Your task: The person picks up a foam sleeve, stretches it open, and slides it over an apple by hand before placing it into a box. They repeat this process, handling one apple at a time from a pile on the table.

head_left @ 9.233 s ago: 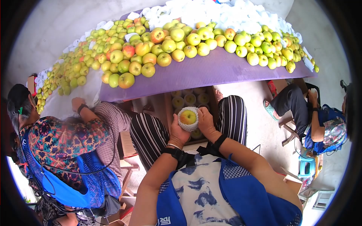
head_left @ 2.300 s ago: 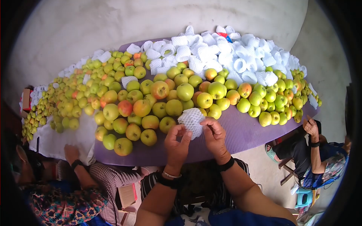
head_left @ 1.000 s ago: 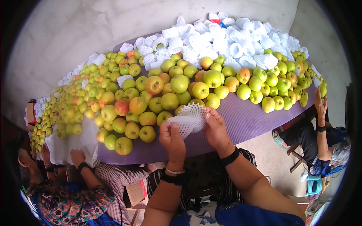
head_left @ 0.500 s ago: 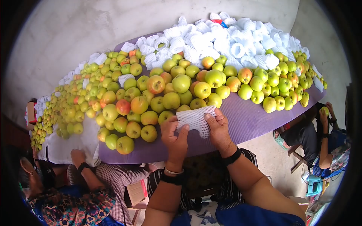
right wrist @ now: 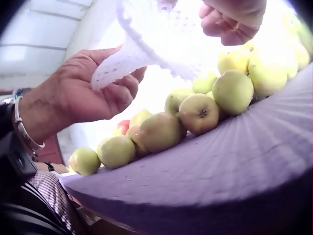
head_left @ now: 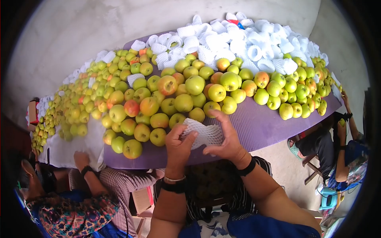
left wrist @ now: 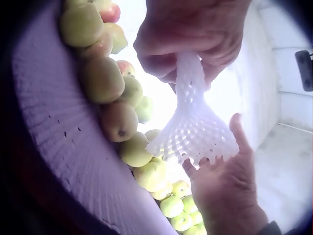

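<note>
In the head view a white foam net sleeve hangs over the purple table's front edge, with no apple showing inside. My left hand pinches its left end between thumb and fingers; the left wrist view shows the sleeve narrow at this grip and flared at its far mouth. Around that mouth is my right hand, thumb and fingers spread apart; whether the fingertips touch the foam is unclear. From the right wrist, the sleeve extends from my left hand towards my right hand.
Many green and reddish apples cover the purple table. Behind them lies a heap of white foam sleeves. Seated people are at both sides, the right one holding an apple. Between my knees, dim round shapes show.
My right hand has let go of the sleeve's right end and spread its fingers; my left hand still pinches the other end. The table appears shifted slightly in view.
</note>
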Tool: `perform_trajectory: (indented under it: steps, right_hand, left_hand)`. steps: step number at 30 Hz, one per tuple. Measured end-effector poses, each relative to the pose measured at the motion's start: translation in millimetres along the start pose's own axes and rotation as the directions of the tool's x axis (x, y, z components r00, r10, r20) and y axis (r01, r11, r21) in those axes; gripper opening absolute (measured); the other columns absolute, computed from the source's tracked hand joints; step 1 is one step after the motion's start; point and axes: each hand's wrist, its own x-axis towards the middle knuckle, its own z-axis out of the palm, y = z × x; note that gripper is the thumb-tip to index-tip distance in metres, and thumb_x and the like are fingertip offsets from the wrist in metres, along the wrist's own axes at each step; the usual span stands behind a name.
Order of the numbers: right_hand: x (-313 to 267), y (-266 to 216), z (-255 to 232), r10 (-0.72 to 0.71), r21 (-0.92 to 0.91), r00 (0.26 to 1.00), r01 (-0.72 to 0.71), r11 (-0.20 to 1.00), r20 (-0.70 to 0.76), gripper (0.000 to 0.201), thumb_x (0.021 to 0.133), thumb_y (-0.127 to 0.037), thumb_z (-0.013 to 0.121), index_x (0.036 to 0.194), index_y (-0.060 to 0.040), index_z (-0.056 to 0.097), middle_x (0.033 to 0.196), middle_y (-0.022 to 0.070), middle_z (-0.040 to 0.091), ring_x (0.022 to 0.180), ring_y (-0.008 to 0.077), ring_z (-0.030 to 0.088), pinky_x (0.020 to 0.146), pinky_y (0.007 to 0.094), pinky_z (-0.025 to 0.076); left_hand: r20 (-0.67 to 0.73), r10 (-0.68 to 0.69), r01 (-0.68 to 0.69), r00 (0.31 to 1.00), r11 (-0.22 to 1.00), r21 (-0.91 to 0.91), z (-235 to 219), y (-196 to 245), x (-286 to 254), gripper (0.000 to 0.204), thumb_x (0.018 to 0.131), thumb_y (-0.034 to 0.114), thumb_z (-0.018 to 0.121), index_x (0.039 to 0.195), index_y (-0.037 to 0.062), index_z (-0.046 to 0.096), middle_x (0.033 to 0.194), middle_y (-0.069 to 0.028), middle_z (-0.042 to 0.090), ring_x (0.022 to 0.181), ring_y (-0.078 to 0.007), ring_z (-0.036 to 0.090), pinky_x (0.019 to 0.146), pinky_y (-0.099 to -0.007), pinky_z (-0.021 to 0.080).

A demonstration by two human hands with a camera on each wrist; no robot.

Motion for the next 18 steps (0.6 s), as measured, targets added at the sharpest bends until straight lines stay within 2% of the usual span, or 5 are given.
perform_trajectory:
  steps: [3,7,10,12,18]
  right_hand:
    - [-3.2,-12.1,9.5,0.083,-0.220,0.954,-0.018,0.975,0.289,0.090,0.055,-0.026,0.080,0.127,0.0004,0.033,0.114,0.0184,0.050,0.107,0.0356,0.048,0.087,0.0399,0.040]
    - [-17.7,4.4,28.9,0.138,-0.233,0.970,-0.090,0.968,0.200,0.068,0.063,-0.019,0.075,0.119,-0.0001,0.042,0.100,0.0172,0.057,0.091,0.0354,0.056,0.079,0.0379,0.044]
    - [-21.4,10.8,29.7,0.225,0.017,0.943,-0.237,0.971,0.246,0.039,0.072,-0.011,0.065,0.108,-0.0006,0.052,0.086,0.0106,0.062,0.071,0.0262,0.059,0.067,0.0317,0.047]
    - [-16.2,6.1,24.7,0.553,0.478,0.746,-0.665,0.574,0.372,0.021,0.077,-0.006,0.057,0.097,-0.0008,0.059,0.080,0.0033,0.062,0.069,0.0108,0.057,0.064,0.0236,0.045]
    - [-15.6,7.8,22.8,0.591,0.495,0.691,-0.717,0.490,0.416,0.017,0.079,-0.008,0.056,0.095,-0.0032,0.060,0.079,-0.0003,0.060,0.070,0.0065,0.055,0.062,0.0213,0.044]
  left_hand:
    - [0.056,-0.037,0.034,0.998,0.998,0.058,-1.8,8.7,-1.7,0.014,0.077,0.000,0.064,0.089,-0.0026,0.057,0.082,-0.0027,0.059,0.072,-0.0068,0.054,0.063,-0.0215,0.045]
    - [0.131,-0.171,0.196,0.977,0.957,-0.216,-9.0,11.6,-1.8,0.016,0.078,0.002,0.063,0.093,-0.0007,0.057,0.084,-0.0052,0.061,0.073,-0.0100,0.057,0.064,-0.0223,0.047]
    - [0.076,-0.129,0.150,0.989,0.866,-0.478,-12.7,7.7,0.5,0.028,0.082,0.014,0.063,0.103,-0.0005,0.052,0.097,-0.0095,0.059,0.085,-0.0139,0.058,0.075,-0.0271,0.047]
    - [0.124,-0.042,0.106,0.991,0.813,-0.573,-15.6,6.8,7.3,0.040,0.080,0.017,0.064,0.112,-0.0001,0.047,0.105,-0.0115,0.056,0.094,-0.0164,0.056,0.082,-0.0302,0.045]
    - [0.296,-0.055,0.161,0.954,0.924,-0.347,-3.3,2.1,1.7,0.079,0.071,0.023,0.072,0.132,0.0000,0.027,0.117,-0.0145,0.049,0.111,-0.0235,0.047,0.095,-0.0389,0.038]
